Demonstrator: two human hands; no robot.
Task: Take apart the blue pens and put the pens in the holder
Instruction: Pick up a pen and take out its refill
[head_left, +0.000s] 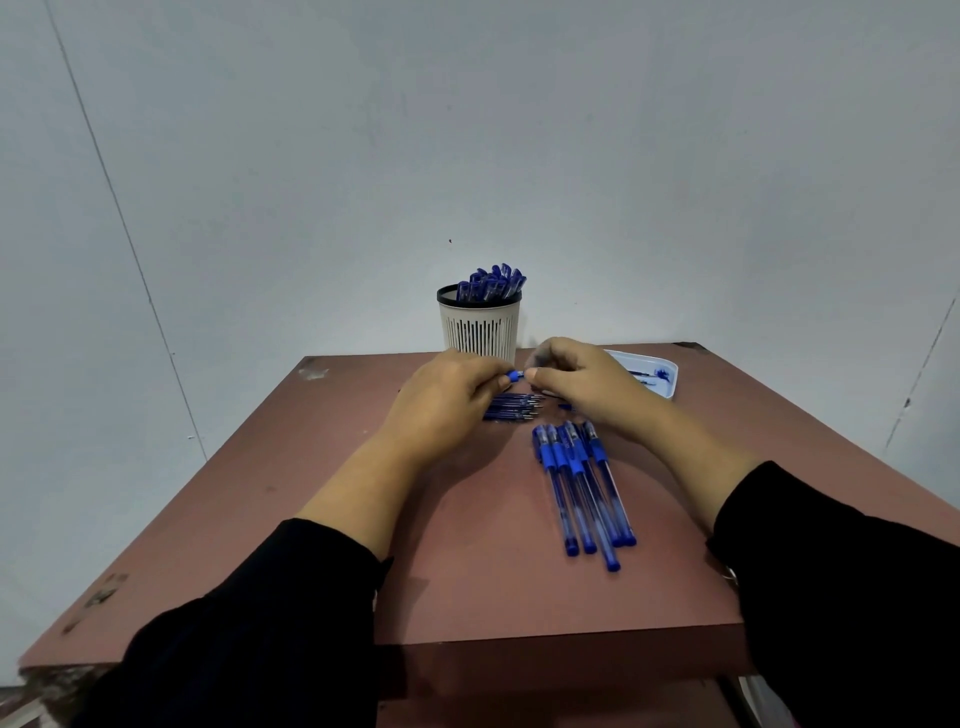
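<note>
Blue pen (516, 374) (mostly hidden) pinched by left hand (447, 395) and right hand (576, 382).

Bare table (322, 519) lies left; 5 pens (582, 483) and a tray (670, 387) crowd the right.

A reddish-brown table (322, 519) stands against a pale grey wall (519, 130). Its top has scuffed, chipped spots near the far left corner and along the left edge. At the far right of the table lies a shallow white tray (671, 370) with some small dark and blue pieces inside, perhaps pen parts.
</note>
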